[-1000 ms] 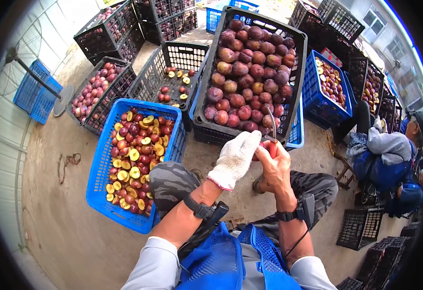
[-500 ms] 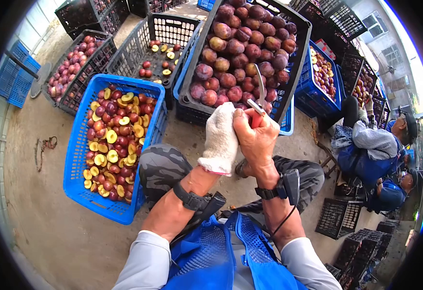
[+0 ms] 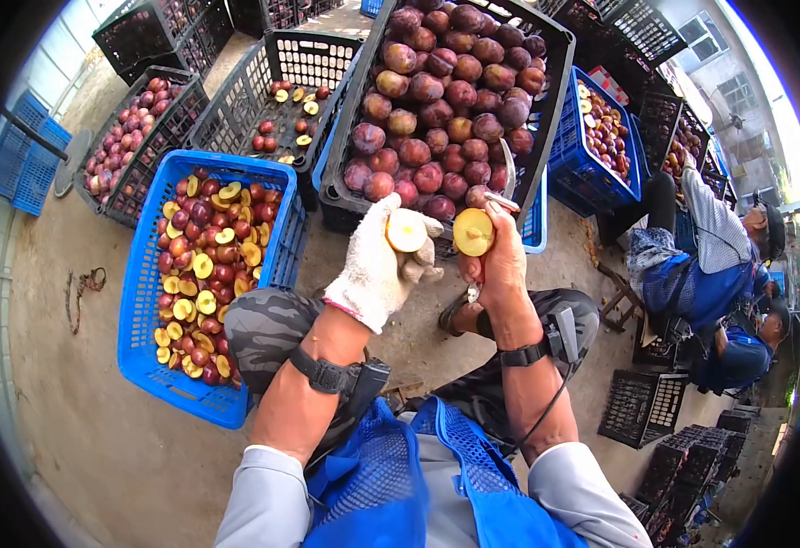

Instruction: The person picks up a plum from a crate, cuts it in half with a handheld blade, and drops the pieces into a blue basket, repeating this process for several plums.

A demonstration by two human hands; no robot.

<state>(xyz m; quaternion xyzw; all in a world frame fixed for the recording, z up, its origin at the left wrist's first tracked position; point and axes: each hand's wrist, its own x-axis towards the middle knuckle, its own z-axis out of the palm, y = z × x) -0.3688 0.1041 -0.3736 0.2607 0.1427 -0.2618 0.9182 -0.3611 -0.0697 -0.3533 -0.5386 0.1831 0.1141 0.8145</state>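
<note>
My left hand (image 3: 377, 260), in a white knitted glove, grips a plum half (image 3: 407, 230) with its yellow cut face up. Bare and just to the right, my right hand (image 3: 500, 260) holds another plum half (image 3: 474, 232), cut face showing, together with a curved knife (image 3: 508, 172) whose blade points up. The two halves are apart. Beyond both hands stands a black crate (image 3: 334, 190) full of whole red plums. To the left, a blue basket (image 3: 135, 320) holds many cut plum halves.
A black crate (image 3: 226, 123) with a few plums stands behind the blue basket, beside another crate of plums (image 3: 130, 137). On the right are a blue basket of halves (image 3: 592, 183), a seated person (image 3: 701, 265), a second person (image 3: 747, 352) and an empty black crate (image 3: 642, 406).
My hands have moved apart, and two plum halves now show, one in each hand. The view has shifted slightly; the knife blade stands more upright.
</note>
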